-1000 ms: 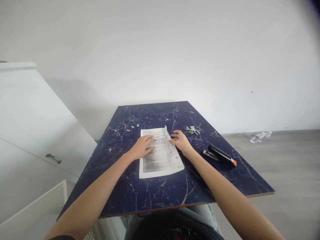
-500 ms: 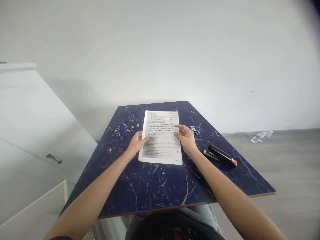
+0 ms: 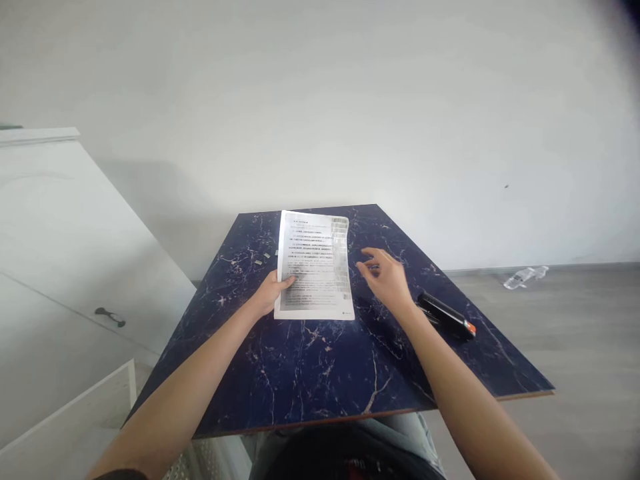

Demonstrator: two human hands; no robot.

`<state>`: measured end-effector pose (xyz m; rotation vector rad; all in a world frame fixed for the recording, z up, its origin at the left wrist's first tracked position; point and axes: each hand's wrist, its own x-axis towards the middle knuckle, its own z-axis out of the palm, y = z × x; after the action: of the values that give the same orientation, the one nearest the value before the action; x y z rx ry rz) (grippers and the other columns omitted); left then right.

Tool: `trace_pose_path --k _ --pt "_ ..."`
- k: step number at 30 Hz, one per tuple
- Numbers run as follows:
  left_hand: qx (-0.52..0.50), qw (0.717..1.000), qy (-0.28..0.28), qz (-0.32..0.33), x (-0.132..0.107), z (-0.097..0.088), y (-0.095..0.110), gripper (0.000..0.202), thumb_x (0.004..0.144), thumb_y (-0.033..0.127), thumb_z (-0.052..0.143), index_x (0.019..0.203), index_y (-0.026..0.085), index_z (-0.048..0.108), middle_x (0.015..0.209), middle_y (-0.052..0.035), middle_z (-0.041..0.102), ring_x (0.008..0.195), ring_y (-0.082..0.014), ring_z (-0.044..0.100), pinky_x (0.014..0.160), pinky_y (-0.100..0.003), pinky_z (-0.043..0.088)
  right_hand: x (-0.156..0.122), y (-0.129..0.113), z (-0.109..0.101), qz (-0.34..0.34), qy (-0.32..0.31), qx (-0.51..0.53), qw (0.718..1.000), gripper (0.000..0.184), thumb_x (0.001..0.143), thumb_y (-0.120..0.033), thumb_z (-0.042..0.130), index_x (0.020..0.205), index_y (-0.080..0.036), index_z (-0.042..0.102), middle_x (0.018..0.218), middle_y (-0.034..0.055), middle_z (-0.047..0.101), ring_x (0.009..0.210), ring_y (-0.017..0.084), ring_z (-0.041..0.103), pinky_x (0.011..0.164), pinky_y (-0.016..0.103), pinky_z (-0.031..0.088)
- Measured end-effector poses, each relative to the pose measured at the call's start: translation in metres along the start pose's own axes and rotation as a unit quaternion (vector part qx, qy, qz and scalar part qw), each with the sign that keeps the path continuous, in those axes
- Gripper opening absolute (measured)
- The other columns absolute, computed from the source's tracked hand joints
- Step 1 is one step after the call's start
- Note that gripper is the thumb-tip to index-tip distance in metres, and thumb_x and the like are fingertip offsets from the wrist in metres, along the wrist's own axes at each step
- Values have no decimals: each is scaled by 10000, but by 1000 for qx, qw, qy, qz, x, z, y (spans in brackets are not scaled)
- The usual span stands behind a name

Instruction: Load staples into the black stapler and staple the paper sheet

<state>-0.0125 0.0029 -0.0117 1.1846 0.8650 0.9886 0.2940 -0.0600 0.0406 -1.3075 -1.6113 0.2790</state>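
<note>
My left hand [image 3: 270,293] grips the left edge of a printed sheet of paper [image 3: 315,273], its thumb lying across the front. The page is tilted up over the dark blue table and covered with lines of text, with small grey blocks down its right side. To the right of the paper, my right hand [image 3: 385,277] is apart from it, thumb and fingers curved with a gap between them and nothing visible in them. Small clip-like pieces [image 3: 259,263] lie on the table left of the page.
A long black object with an orange end [image 3: 447,317] lies on the marbled table [image 3: 320,373], by my right forearm. White drawers [image 3: 65,267] stand at the left, a pale wall behind. Clear crumpled plastic [image 3: 525,277] is on the floor to the right.
My right hand has let go of the paper's right edge and moved slightly right. The paper, still in my left hand, has shifted left and tilted up. Small pieces at right are now hidden.
</note>
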Motion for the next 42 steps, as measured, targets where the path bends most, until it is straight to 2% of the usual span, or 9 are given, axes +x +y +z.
trace_pose_path --k 4,9,13,17,20,23,28,34,42 --pt "-15 999 30 16 2 -3 -2 555 684 417 874 1146 158 706 1209 -144 715 1123 -342 659 1054 -538 450 -19 10 -53 26 70 -185 980 304 922 -483 551 984 -213 677 1050 102 693 948 281 647 868 450 504" --pt "-36 998 38 25 2 -1 -2 510 683 386 877 1109 153 722 1172 -142 728 1111 -340 664 1045 -536 451 -62 54 -117 124 -149 -289 938 515 752 -616 691 1066 -207 674 1084 128 692 994 338 645 838 434 488" --pt "-42 998 41 34 2 -2 -3 514 676 371 882 1108 145 720 1162 -143 731 1100 -336 669 1047 -530 450 -76 77 -135 159 -249 -321 900 275 724 -410 698 889 -203 626 873 86 698 807 290 654 683 357 458" --pt "-54 997 39 37 3 -4 -4 523 687 366 876 1134 150 712 1186 -144 722 1104 -331 669 1051 -525 452 -63 68 -122 160 -281 -277 905 224 743 -367 677 902 -215 636 842 52 708 771 268 651 674 341 441" --pt "-70 996 48 27 2 -4 -1 526 679 349 883 1133 147 708 1183 -147 722 1103 -337 670 1034 -528 470 -42 47 -96 144 -311 -166 925 328 792 -463 675 1017 -225 656 931 53 720 812 263 658 712 358 475" --pt "-88 995 47 15 0 -3 4 528 671 330 888 1128 138 705 1196 -156 715 1103 -346 668 1012 -531 490 -15 29 -65 161 -352 -66 920 404 820 -512 677 1100 -223 641 988 72 713 807 252 663 709 377 512" --pt "-97 993 59 12 0 -5 9 541 640 313 903 1112 128 710 1173 -160 723 1110 -359 664 1001 -533 499 19 27 -26 264 -481 195 813 599 816 -516 737 1308 -245 531 1073 100 704 765 212 692 639 349 575" --pt "-78 994 77 26 7 -14 7 541 611 321 914 1080 130 723 1143 -153 735 1108 -355 666 1007 -526 494 9 46 -11 329 -353 324 813 557 938 -670 478 1176 -180 588 935 126 732 678 203 686 523 311 566" --pt "-63 996 57 1 8 -19 6 548 602 327 917 1078 135 724 1108 -149 746 1054 -351 686 986 -528 506 1 54 -20 334 -383 341 791 473 920 -557 583 1111 -133 668 835 120 750 718 222 715 632 321 595"
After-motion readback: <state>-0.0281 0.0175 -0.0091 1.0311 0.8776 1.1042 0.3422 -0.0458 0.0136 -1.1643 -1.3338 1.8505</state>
